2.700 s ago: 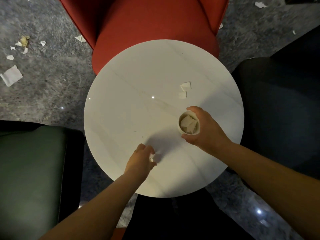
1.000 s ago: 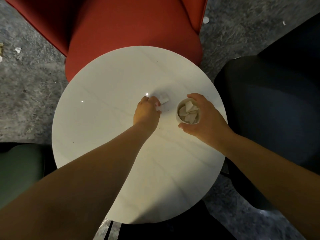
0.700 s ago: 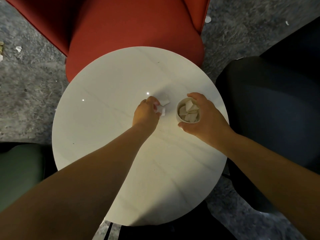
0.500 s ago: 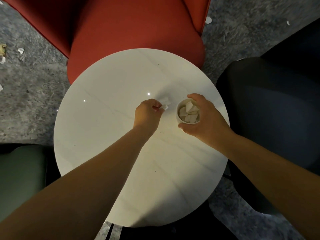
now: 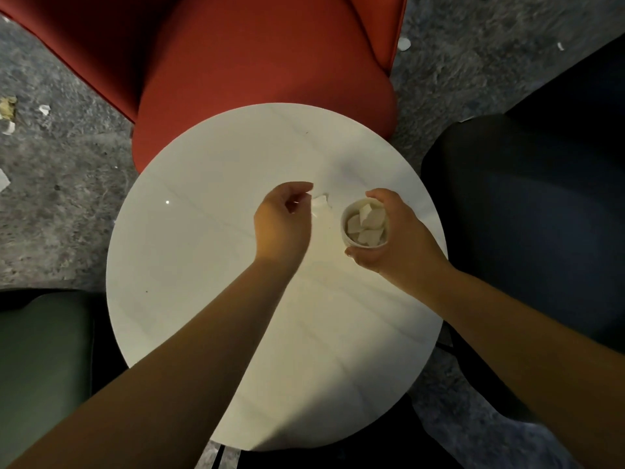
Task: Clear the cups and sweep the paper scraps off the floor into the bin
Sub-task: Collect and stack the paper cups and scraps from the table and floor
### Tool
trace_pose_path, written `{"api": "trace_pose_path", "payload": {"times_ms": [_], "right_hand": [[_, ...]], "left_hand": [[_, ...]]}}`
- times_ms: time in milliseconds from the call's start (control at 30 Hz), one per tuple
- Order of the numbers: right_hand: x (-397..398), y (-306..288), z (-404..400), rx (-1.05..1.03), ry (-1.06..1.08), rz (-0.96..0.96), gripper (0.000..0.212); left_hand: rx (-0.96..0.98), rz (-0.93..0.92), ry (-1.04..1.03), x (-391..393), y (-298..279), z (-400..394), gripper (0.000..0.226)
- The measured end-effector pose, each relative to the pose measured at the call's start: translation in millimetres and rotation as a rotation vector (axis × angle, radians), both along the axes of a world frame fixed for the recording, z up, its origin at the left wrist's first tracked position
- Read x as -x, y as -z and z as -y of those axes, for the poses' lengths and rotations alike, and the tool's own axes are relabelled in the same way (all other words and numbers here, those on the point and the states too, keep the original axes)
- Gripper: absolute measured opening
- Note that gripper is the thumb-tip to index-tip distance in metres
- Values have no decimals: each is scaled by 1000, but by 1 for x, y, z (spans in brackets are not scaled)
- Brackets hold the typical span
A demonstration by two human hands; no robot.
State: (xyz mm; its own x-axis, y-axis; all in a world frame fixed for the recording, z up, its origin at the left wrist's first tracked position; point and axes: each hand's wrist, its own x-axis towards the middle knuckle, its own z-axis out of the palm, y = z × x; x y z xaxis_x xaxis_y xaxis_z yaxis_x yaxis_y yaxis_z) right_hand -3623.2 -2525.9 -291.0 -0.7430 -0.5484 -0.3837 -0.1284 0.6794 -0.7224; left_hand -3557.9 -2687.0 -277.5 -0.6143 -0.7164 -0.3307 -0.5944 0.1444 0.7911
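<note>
Small white paper cup of scraps, table's right edge, my right hand wraps it | torn white paper scrap pinched in my left hand | I judge featherlight, flimsy; pinch its edge.

A round white bench fills the middle of the frame. The right hand grips a small white cup right of centre, fingers curled round its far side and thumb at its near side; the cup holds several pieces of paper. Just left of it, the left hand has its fingers curled, pinching a white paper scrap at its tips. A red chair stands at the top, a dark chair at the right and a green one at the lower left. More scraps lie on the grey floor at the upper left, and a few at the upper right.
</note>
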Motion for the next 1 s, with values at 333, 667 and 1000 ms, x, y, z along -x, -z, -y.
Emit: {"api": "trace_pose_path", "payload": {"times_ms": [333,667,1000], "right_hand": [[2,7,-3,16,-11,12,85],[-1,8,-5,35,11,39,85],[-10,-7,-3,-6,73,-1,86]], "left_hand": [[243,300,403,20,52,14,43],[136,287,225,13,39,6,5],[8,-69,169,-11,-51,-47,13]]}}
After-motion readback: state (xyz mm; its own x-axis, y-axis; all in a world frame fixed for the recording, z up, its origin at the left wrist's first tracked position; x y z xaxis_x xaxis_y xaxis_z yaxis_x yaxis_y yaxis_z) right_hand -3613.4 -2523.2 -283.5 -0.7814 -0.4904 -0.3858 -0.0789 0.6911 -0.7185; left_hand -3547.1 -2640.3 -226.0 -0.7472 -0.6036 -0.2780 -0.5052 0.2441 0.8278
